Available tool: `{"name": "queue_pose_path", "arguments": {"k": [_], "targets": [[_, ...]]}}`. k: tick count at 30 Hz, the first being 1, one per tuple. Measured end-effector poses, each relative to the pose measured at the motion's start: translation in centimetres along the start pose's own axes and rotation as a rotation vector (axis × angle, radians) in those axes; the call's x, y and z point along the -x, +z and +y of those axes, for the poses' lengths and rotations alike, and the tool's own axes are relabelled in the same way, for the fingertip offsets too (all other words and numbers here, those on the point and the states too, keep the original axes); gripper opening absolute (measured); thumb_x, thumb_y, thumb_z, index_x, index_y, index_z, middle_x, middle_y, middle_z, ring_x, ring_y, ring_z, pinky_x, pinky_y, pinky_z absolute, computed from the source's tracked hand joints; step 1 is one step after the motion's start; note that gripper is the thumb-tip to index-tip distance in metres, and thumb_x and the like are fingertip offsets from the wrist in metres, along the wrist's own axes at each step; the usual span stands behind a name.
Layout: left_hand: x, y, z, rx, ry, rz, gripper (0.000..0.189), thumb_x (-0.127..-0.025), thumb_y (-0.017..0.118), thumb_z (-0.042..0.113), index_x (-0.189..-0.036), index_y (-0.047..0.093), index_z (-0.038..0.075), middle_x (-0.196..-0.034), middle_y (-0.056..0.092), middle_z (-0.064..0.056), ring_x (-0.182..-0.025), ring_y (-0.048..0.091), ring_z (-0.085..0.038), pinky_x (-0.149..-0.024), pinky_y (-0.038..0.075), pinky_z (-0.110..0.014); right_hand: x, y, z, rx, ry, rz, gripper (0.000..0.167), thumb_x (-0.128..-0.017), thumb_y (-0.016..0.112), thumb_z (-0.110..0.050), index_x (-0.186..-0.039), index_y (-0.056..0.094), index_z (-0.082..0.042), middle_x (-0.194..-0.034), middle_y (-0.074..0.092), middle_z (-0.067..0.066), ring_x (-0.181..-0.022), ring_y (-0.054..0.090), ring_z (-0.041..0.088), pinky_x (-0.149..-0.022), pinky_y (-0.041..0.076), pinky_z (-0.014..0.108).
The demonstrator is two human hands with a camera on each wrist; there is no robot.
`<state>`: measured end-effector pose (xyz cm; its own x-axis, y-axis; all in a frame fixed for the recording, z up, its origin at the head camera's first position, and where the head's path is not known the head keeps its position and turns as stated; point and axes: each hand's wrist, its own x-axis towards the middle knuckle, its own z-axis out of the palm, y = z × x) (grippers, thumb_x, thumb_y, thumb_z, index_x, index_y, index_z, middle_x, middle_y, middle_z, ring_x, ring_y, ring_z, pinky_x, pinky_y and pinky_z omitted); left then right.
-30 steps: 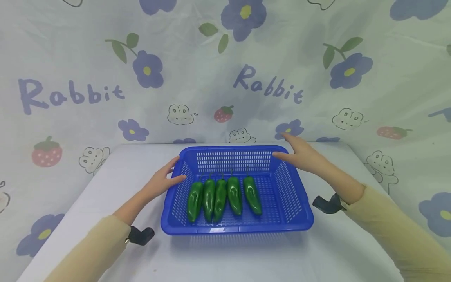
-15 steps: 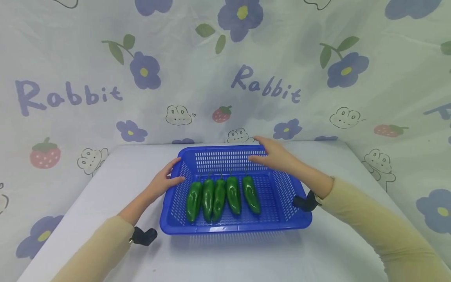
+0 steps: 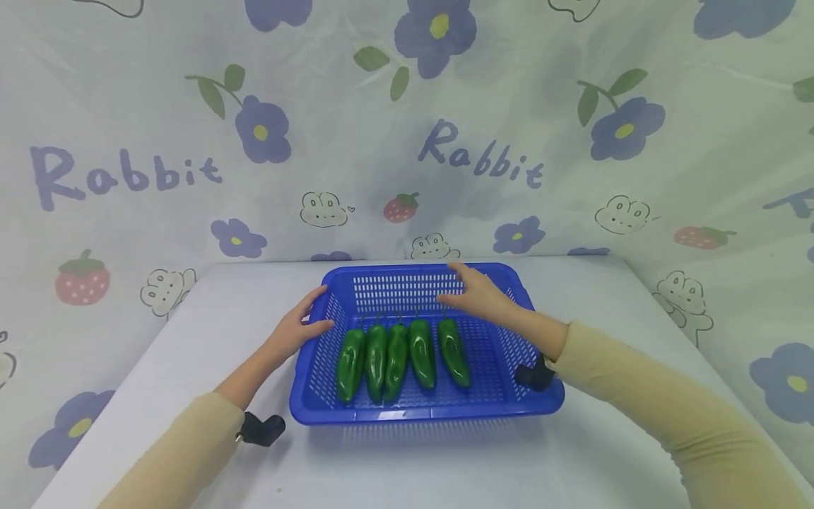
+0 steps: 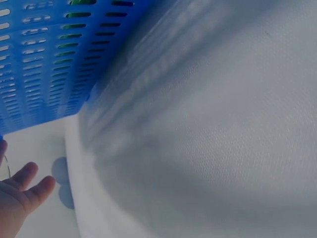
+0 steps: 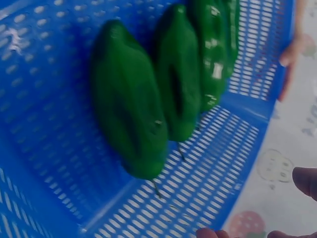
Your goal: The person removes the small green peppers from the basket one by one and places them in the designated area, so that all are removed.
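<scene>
Several glossy green peppers lie side by side, stems away from me, in a blue plastic basket (image 3: 427, 415). The rightmost green pepper (image 3: 453, 353) sits slightly apart from the others. My right hand (image 3: 481, 295) hangs over the basket's back right part, thumb and fingers spread, thumb close above that pepper's stem. It holds nothing. In the right wrist view a large green pepper (image 5: 129, 104) fills the middle, with fingertips at the lower edge. My left hand (image 3: 291, 334) is at the left rim, thumb over it and fingers outside. Its fingers (image 4: 39, 192) look loosely extended in the left wrist view.
The basket stands on a white-covered table (image 3: 242, 297). Behind it hangs a printed cloth (image 3: 356, 155) with flowers, strawberries and rabbits. A dark wrist mount (image 3: 262, 429) sits at the left cuff, and another dark mount (image 3: 535, 375) at the right cuff overlaps the basket's right side.
My right hand has moved left and slightly down, from the basket's back right corner to above the rightmost pepper's stem. The left hand and the peppers stay in place.
</scene>
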<state>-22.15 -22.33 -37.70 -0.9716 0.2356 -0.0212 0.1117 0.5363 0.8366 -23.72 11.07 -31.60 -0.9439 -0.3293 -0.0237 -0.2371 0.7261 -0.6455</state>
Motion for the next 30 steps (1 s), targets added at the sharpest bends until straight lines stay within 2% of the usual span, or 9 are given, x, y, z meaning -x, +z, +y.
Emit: {"name": "queue_pose_path", "arguments": {"k": [8,15,21,28,30], "targets": [[0.0,0.0,0.0,0.012,0.002,0.008,0.073,-0.087,0.056,0.023,-0.147,0.015,0.012,-0.145,0.022,-0.029,-0.128,0.028,-0.051,-0.095,0.039,-0.059,-0.3,1.7,1.0,-0.028,0.034,-0.043,0.074,-0.083,0.065,-0.025,-0.140,0.028,0.002,-0.140,0.037,0.024,-0.127,0.038,0.038,-0.103,0.035,0.050],[0.0,0.1,-0.1,0.013,0.010,0.012,0.073,-0.087,0.056,0.023,-0.147,0.016,0.012,-0.145,0.023,-0.029,-0.127,0.029,-0.051,-0.095,0.039,-0.059,-0.5,3.0,1.5,0.013,0.051,-0.047,0.073,-0.080,0.068,-0.021,-0.138,0.031,0.004,-0.137,0.040,0.024,-0.125,0.041,0.038,-0.104,0.036,0.048],[0.1,0.1,-0.1,-0.005,0.013,0.022,0.072,-0.087,0.055,0.023,-0.147,0.018,0.011,-0.146,0.022,-0.028,-0.130,0.024,-0.049,-0.099,0.033,-0.061,-0.7,3.8,2.1,0.049,0.049,-0.052,0.072,-0.079,0.069,-0.020,-0.135,0.034,0.008,-0.135,0.041,0.026,-0.122,0.042,0.039,-0.103,0.036,0.048],[-0.1,0.2,-0.1,-0.025,0.034,0.028,0.072,-0.086,0.055,0.024,-0.146,0.019,0.008,-0.145,0.023,-0.028,-0.131,0.023,-0.048,-0.103,0.024,-0.062,-0.5,4.4,2.8,0.039,0.090,-0.082,0.073,-0.077,0.070,-0.021,-0.135,0.035,0.006,-0.132,0.045,0.026,-0.120,0.045,0.039,-0.100,0.039,0.049],[-0.1,0.2,-0.2,-0.029,0.037,0.032,0.072,-0.086,0.055,0.024,-0.146,0.019,0.008,-0.145,0.024,-0.029,-0.131,0.023,-0.048,-0.104,0.024,-0.063,-0.5,4.6,2.9,0.019,0.119,-0.097,0.074,-0.077,0.070,-0.021,-0.136,0.034,0.004,-0.132,0.045,0.026,-0.108,0.053,0.037,-0.089,0.048,0.047]]}}
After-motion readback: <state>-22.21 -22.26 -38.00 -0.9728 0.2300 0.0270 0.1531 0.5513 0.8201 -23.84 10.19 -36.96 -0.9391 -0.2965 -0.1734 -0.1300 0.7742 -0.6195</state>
